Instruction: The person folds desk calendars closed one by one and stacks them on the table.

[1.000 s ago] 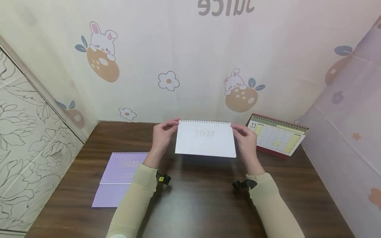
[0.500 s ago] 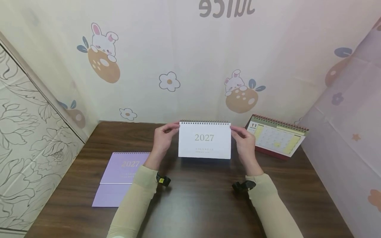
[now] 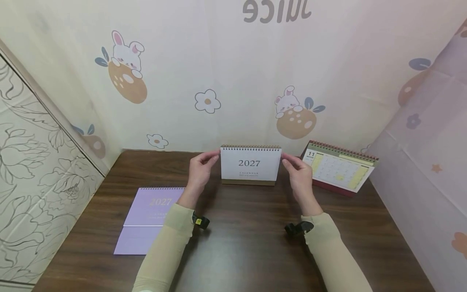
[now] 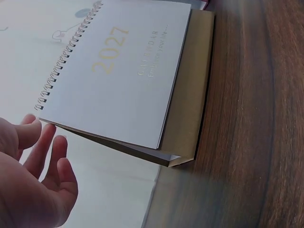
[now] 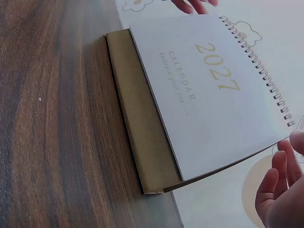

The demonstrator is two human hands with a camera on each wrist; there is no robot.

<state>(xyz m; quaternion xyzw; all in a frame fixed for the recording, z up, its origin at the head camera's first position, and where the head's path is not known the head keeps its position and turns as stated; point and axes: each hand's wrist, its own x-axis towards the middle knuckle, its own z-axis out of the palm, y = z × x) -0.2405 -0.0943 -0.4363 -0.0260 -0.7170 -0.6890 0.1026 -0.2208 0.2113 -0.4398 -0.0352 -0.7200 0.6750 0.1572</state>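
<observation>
A: Where does the white spiral-bound 2027 calendar (image 3: pixel 251 156) stand?

B: Near the back of the dark brown wood-grain surface (image 3: pixel 233 251), between the two hands. It leans back on its tan cardboard base (image 5: pixel 135 104), which seems to rest flat.

A: And the hands?

B: The left hand (image 3: pixel 199 172) has its fingers loosely bent, tips at the calendar's upper left corner; the right hand (image 3: pixel 302 178) mirrors it at the other. I see no firm grip from either, though I can't tell exactly how much the tips touch.

A: So what might go wrong?

B: Uneven letting go, I'd say. If one side leaves first while the other drags, the light stand could twist or tip. A fingertip could also catch the metal wire coil (image 4: pixel 61 66) and pull the top along.

A: Anything lower down?

B: The white cover hangs slightly off the base, so a snag there might flip it up.

A: What about the neighbours?

B: The calendar with a green top and dark red base (image 3: pixel 339 166) is near the right hand; a careless outward sweep could knock it. The lilac 2027 calendar (image 3: pixel 146 207) is partly behind the left sleeve (image 3: pixel 166 243), so dragging that forearm might shift it.
</observation>
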